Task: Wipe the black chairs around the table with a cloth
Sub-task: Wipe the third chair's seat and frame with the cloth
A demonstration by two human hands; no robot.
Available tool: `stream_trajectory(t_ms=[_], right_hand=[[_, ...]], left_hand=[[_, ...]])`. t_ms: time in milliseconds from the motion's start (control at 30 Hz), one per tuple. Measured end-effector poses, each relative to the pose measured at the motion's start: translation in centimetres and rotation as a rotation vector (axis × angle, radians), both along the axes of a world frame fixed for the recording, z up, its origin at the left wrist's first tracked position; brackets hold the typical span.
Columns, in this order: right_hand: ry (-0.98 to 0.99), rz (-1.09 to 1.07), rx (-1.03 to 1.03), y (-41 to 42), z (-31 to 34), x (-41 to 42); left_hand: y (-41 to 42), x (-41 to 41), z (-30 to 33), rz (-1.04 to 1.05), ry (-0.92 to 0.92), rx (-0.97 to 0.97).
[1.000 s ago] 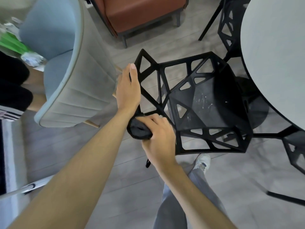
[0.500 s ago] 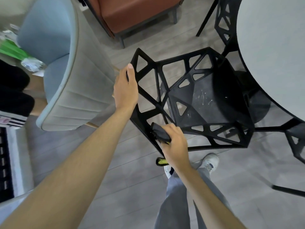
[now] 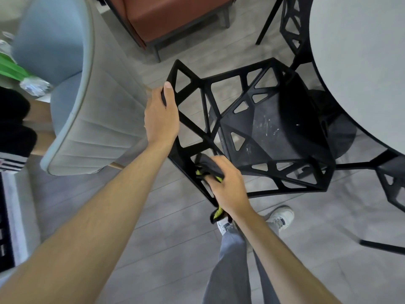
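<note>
A black chair (image 3: 269,132) with triangular cut-outs stands below me, its seat marked with pale smudges. My left hand (image 3: 160,116) grips the top edge of its backrest, thumb on the inner side. My right hand (image 3: 225,183) holds a dark cloth (image 3: 208,166) with a yellow-green edge and presses it on the lower near corner of the backrest frame. A tail of the cloth hangs below my wrist.
A round grey table (image 3: 359,66) fills the right. Two more black chairs stand by it, one at the back (image 3: 291,25) and one at the right edge (image 3: 392,183). A light blue armchair (image 3: 87,102) is close on the left, a brown sofa (image 3: 175,16) behind. My white shoes (image 3: 280,216) are on the grey floor.
My right hand has slid the cloth along the lower backrest frame toward the right and nearer the seat. My left hand has kept its grip on the backrest top.
</note>
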State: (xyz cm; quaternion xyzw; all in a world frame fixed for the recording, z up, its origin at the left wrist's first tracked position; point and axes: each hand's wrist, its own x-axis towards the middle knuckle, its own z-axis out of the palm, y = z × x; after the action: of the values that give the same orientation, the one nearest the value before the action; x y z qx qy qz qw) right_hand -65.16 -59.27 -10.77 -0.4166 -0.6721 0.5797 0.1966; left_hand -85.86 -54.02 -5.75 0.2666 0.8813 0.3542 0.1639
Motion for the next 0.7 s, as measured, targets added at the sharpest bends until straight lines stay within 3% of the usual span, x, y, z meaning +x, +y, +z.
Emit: stream_trajectory(t_ms=[133,267,333,567,700], right_hand=[[-0.031,0.004,-0.006,0.2,-0.1,-0.2],[-0.366,0.036,-0.011,-0.2,-3.9,4.5],[-0.415,0.047,-0.069,0.1,-4.5,5.4],[0.012,0.047,0.021,2.2,4.1,-5.0],[-0.078,0.03,0.003,1.9,2.6,-3.5]], left_hand=[[0.0,0.1,0.0,0.001,-0.006,-0.007],[0.0,0.2,0.1,0.003,-0.008,-0.006],[0.0,0.2,0.0,0.002,0.002,-0.012],[0.1,0.0,0.2,0.014,-0.014,-0.037],[0.1,0.0,0.1,0.017,-0.038,-0.016]])
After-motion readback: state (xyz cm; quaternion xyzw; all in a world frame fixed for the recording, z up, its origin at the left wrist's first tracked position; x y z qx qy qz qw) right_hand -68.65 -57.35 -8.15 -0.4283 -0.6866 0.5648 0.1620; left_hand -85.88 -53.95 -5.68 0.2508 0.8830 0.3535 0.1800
